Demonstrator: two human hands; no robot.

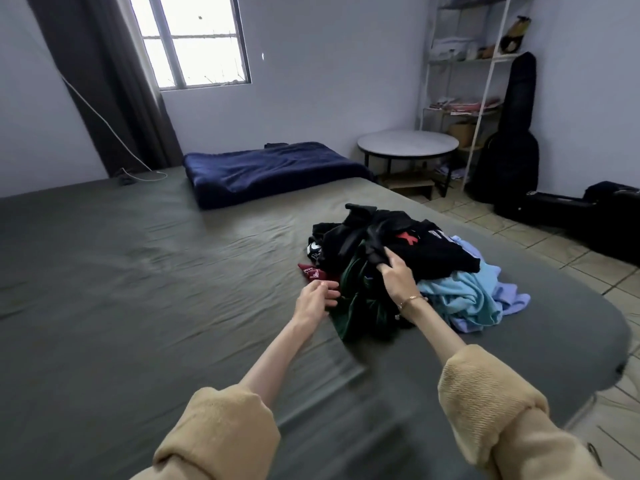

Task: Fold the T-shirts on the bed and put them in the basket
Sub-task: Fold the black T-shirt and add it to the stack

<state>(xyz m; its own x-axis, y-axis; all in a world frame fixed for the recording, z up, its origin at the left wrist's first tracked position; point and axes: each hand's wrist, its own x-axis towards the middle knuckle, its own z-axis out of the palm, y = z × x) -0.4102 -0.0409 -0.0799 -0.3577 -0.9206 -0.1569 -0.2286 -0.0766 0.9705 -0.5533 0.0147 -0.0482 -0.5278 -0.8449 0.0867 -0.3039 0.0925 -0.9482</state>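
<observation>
Right now the right hand (394,273) pinches a fold of the black T-shirt w/ red star print (408,244), which lies on top of the T-shirt pile (415,271) at the right side of the bed (138,271). Left hand (317,299) is just beside the pile, fingers loosely curled, touching the edge of a dark red shirt (311,271); it holds nothing. Under the black one are a dark green shirt (356,299) and light blue shirts (464,299). Navy blanket (273,171) is folded at the far end, well apart.
</observation>
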